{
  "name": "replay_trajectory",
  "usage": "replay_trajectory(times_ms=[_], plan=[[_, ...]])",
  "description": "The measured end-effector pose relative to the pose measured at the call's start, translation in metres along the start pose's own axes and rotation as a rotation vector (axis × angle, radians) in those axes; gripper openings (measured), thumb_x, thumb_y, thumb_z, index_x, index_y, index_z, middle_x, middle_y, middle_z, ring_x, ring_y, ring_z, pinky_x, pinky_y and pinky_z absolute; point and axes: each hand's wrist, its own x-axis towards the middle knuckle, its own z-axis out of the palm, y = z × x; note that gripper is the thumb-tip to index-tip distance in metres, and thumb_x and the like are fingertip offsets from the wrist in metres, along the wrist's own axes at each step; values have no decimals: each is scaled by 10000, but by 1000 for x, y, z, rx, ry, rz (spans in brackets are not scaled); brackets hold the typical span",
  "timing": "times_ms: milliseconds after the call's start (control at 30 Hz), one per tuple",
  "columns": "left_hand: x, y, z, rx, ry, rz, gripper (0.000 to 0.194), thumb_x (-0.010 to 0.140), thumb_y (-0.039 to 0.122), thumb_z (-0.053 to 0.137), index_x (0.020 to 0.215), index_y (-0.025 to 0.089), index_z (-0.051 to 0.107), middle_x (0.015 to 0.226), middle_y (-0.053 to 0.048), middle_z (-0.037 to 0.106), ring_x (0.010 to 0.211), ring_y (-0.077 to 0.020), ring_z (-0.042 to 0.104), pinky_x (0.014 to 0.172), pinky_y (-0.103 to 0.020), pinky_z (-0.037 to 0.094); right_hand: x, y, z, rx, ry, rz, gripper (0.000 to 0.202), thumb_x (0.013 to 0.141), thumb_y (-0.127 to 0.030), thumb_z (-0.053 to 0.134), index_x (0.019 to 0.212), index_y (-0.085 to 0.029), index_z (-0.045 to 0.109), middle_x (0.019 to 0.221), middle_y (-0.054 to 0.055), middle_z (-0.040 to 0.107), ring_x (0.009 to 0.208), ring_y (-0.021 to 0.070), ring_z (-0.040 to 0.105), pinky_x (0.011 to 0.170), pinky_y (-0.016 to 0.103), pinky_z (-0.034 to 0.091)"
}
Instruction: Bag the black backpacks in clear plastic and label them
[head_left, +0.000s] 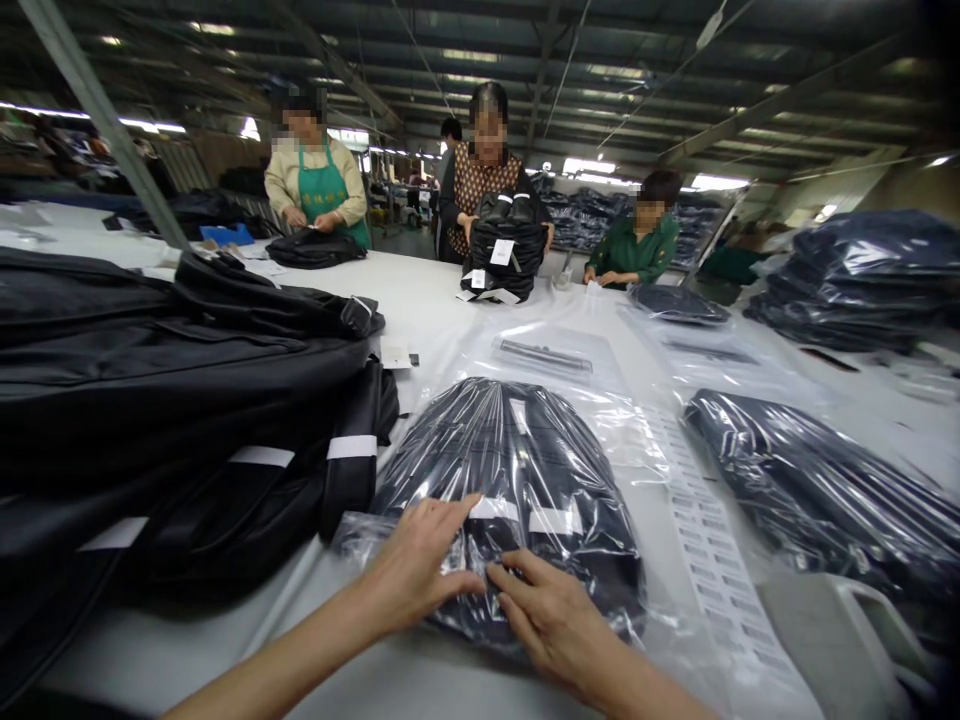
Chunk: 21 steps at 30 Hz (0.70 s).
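"Two grips: how set?"
"Right hand (553,620) nearest, fingers bent, pinch on plastic film (361,537) impossible to tell; left hand (416,562) slightly farther, thumb and fingers wide."
"And wrapped backpack (566,450)?"
"Beneath both hands, long axis apparently running away, bulk mostly ahead; flat clear bag (547,357) farther still."

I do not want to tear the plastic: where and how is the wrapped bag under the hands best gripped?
Probably by both long sides: left hand and right hand coming in low from left and right, fingers under the bag. It lies flat and broad, and its plastic is loose, so pinching only that could tear it. Black bags crowd the left.
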Motion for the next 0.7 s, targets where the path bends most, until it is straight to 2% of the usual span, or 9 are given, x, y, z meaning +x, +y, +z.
replay_trajectory(times_ms=[33, 67, 133, 200, 300, 433, 600, 667, 700], plan=[[-4, -1, 0, 94, -39, 4, 674, 719, 358, 711, 1306, 235, 402, 1126, -61, 562, 1021, -249, 476, 897, -404, 381, 0, 0, 0, 3, 3, 0, 327, 893, -166, 380, 1187, -206, 517, 1058, 93, 554, 926, 170, 565, 831, 310, 503], [-7, -2, 1, 162, -71, -7, 617, 728, 345, 704, 1274, 233, 439, 1091, -58, 567, 995, -246, 485, 868, -388, 387, 0, 0, 1, 7, 6, 0, 331, 891, -162, 382, 1189, -208, 518, 1059, 91, 554, 931, 170, 563, 836, 310, 500], [-5, -4, 2, 248, -119, -36, 364, 766, 342, 664, 1101, 234, 569, 971, -36, 579, 920, -228, 513, 803, -348, 385, 0, 1, 2, 17, 15, 6, 338, 890, -157, 382, 1195, -214, 517, 1065, 89, 552, 934, 167, 561, 842, 307, 497], [0, -3, 0, 248, -182, -59, 148, 798, 339, 618, 879, 217, 622, 872, -15, 578, 833, -194, 537, 726, -293, 372, -1, 2, 3, 28, 22, 10, 344, 888, -152, 380, 1198, -217, 515, 1069, 87, 550, 940, 166, 559, 845, 304, 494], [5, -1, -9, 131, -258, -102, 178, 839, 288, 528, 706, 177, 570, 739, 10, 569, 677, -130, 524, 603, -227, 327, -1, 3, 4, 41, 19, 18, 342, 889, -159, 381, 1195, -222, 520, 1068, 87, 548, 941, 165, 560, 845, 302, 491], [7, -2, -16, -2, -332, -159, 280, 868, 295, 446, 635, 158, 522, 558, 45, 516, 548, -98, 453, 518, -211, 267, -2, 3, 3, 50, 10, 37, 345, 893, -177, 387, 1201, -247, 523, 1077, 80, 543, 928, 161, 563, 839, 299, 489], [5, -10, -11, 83, -222, -221, 220, 844, 321, 508, 693, 178, 578, 593, 34, 548, 583, -120, 498, 531, -217, 300, -1, 1, 1, 57, 4, 43, 350, 898, -176, 384, 1214, -240, 519, 1073, 82, 550, 948, 157, 561, 854, 289, 480], [0, -8, -8, 187, -108, -164, 149, 839, 299, 540, 760, 190, 602, 696, 6, 597, 687, -155, 542, 609, -245, 361, 0, 1, 0, 54, 1, 44, 350, 895, -173, 387, 1212, -238, 521, 1071, 82, 551, 944, 157, 561, 853, 289, 480], [-5, -5, -6, 260, -14, -103, 108, 840, 272, 545, 809, 194, 614, 788, -19, 620, 768, -181, 552, 677, -280, 387, 0, 1, 0, 53, 1, 46, 347, 893, -170, 388, 1205, -237, 524, 1067, 81, 550, 940, 157, 561, 850, 289, 481]])
